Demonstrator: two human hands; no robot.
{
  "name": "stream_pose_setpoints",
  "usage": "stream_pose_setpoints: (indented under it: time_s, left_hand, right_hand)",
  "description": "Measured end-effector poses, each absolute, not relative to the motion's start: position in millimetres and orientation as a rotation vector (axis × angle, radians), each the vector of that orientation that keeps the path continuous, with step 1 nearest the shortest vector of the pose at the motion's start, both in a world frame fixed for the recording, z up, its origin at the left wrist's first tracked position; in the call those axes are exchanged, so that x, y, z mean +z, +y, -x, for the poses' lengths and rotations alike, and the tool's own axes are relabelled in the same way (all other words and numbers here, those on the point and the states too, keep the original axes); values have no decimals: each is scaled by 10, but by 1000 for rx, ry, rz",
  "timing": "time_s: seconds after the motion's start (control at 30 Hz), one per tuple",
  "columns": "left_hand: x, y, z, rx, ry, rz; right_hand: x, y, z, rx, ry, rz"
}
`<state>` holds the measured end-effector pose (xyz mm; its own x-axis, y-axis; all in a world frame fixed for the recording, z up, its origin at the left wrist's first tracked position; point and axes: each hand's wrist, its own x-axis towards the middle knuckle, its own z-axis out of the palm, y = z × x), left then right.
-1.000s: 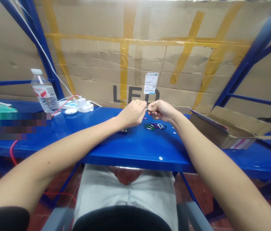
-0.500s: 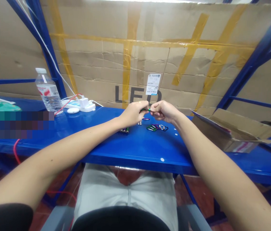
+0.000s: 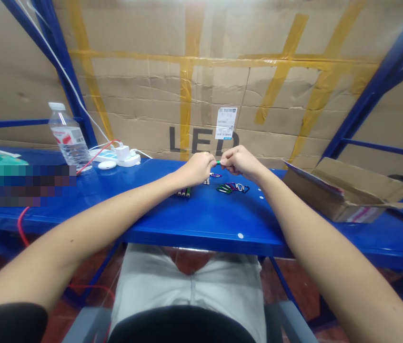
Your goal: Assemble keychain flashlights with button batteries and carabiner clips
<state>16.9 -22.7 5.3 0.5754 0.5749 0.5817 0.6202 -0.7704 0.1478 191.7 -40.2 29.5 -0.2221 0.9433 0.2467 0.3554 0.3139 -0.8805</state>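
Note:
Both hands are raised a little above the blue table (image 3: 201,219), fingertips meeting. My left hand (image 3: 197,169) and my right hand (image 3: 237,162) each pinch an end of one small green piece (image 3: 217,163); most of it is hidden by the fingers. Below the right hand lies a cluster of small coloured carabiner clips (image 3: 233,188), green, purple and blue. Under the left hand lie a few small dark cylindrical pieces (image 3: 184,193) and some tiny silvery bits (image 3: 207,181).
An open cardboard box (image 3: 344,190) sits at the right of the table. At the left stand a water bottle (image 3: 67,138), a white power strip with a charger (image 3: 119,156) and a red cable (image 3: 21,226). A taped cardboard wall (image 3: 205,95) closes the back.
The hands stay together over the same spot, with only small finger shifts on the green piece. The camera view has wobbled slightly.

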Motion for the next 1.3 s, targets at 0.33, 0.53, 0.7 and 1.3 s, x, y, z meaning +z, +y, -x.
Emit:
stream_pose_setpoints:
  time_s: [0.33,0.53,0.7,1.3]
  left_hand:
    - [7,-275,-127,-1226,-885,2728]
    - [5,-274,-125,-1296,-764,2699]
    - [-24,-250,-126,-1287,-704,2650]
    - [8,-252,-120,-1040,-504,2454]
  right_hand:
    - [266,-385,-1960,1017,-1728,1119]
    - [253,-365,-1961,1119,-1679,1088]
    - [263,-381,-1949,1196,-1656,1076]
    - [286,-335,-2002,1530,-1497,974]
